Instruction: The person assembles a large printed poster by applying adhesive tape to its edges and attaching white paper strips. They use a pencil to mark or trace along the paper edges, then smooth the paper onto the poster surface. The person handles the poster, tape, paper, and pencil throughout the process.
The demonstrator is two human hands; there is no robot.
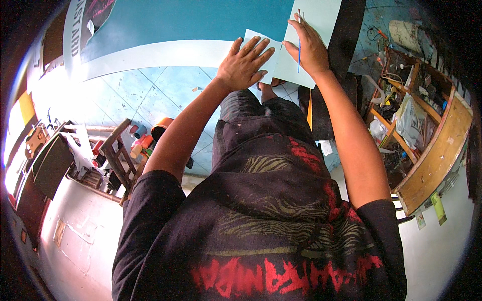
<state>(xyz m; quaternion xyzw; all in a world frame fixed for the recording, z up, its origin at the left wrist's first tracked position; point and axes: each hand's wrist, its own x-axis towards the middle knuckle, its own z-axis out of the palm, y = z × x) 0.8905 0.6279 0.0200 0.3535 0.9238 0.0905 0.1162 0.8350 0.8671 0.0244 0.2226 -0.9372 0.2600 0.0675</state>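
My left hand lies with its fingers spread over a small white sheet at the near edge of a big teal-and-white panel. To its right, my right hand rests on a pale strip along the panel's right side. A thin paintbrush with a blue handle is held among the right hand's fingers, its tip pointing away from me. Part of the sheet is hidden under the left hand.
A wooden drawer of bags and small tools stands at right. Beside the panel's right side is a dark surface. At left, a wooden chair stands near orange containers. Tiled floor shows below the panel.
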